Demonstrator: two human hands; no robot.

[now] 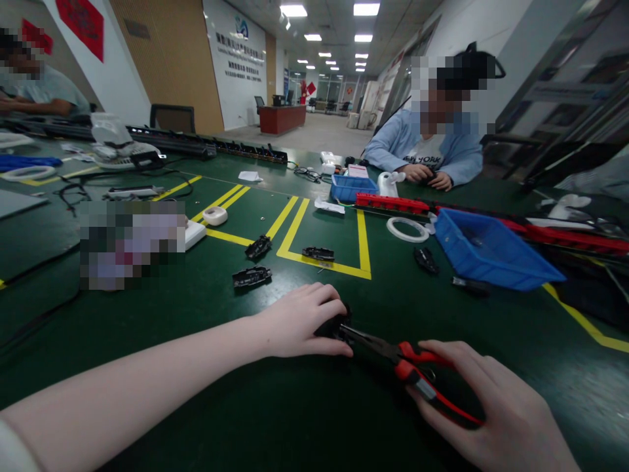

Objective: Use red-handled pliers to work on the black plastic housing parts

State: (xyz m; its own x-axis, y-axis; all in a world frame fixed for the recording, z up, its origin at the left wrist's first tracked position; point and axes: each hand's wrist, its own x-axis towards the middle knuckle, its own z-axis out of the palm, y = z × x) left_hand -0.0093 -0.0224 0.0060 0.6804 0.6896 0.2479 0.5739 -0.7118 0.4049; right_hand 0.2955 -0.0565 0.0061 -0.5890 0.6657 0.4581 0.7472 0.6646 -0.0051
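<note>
My left hand (307, 321) is closed around a small black plastic part (331, 326) on the green table, its fingers covering most of it. My right hand (496, 400) grips red-and-black needle-nose pliers (410, 364), and their long jaws meet the black part from the right. Whether the jaw tips pinch anything is too small to tell. Beyond my left hand lie similar black plastic pieces: one (252, 277) nearest, another (258, 247) behind it, and a third (318, 253) by the yellow tape.
A blue bin (496, 252) stands at the right, with black pieces (425, 259) beside it. Farther back are a smaller blue tray (351, 188), a white ring (407, 229), a tape roll (215, 215) and a long red bar (393, 202). A co-worker (427, 144) sits across the table.
</note>
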